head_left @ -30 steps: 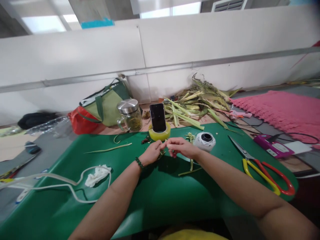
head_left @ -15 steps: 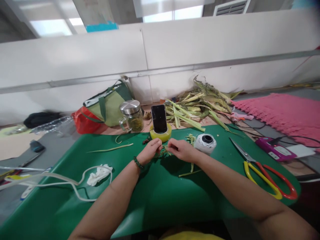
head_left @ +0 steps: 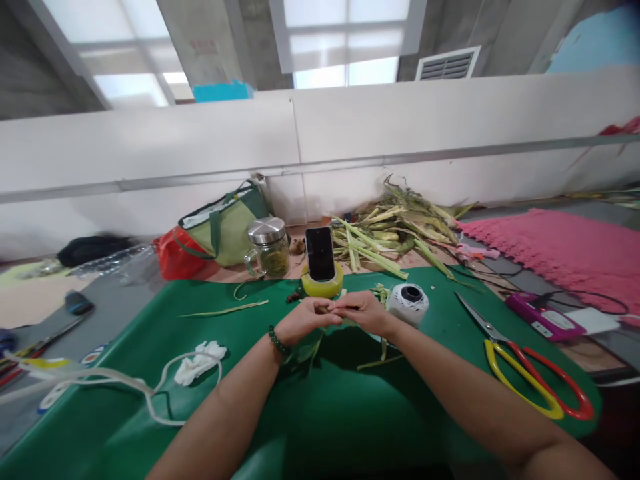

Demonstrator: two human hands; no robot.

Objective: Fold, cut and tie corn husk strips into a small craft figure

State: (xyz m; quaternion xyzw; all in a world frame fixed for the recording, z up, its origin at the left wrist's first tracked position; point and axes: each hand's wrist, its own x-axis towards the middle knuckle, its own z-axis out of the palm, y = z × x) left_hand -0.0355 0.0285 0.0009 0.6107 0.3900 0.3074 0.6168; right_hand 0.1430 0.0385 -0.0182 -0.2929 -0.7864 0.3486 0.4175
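Observation:
My left hand (head_left: 305,322), with a green bead bracelet at the wrist, and my right hand (head_left: 369,312) meet above the green mat (head_left: 345,413). Both are closed, fingertips pinching together on thin green leaf strips (head_left: 316,348); a few ends hang below my left hand. The fingers cover most of the held part. Right beside my right hand stands a spool of white thread (head_left: 401,308) with a black core. Just beyond my hands, a phone (head_left: 320,252) leans upright on a yellow roll of tape (head_left: 325,288).
Large scissors (head_left: 500,341) with yellow and red handles lie at right, near a purple power strip (head_left: 545,315). A heap of leaves and stalks (head_left: 400,217), a glass jar (head_left: 273,257) and a green bag (head_left: 235,227) stand behind. White tubing (head_left: 125,379) and crumpled tissue (head_left: 200,363) are at left.
My hands have drawn together until the fingertips meet, and leaf ends now hang below the left one. The camera view has tilted upward, showing more of the windows.

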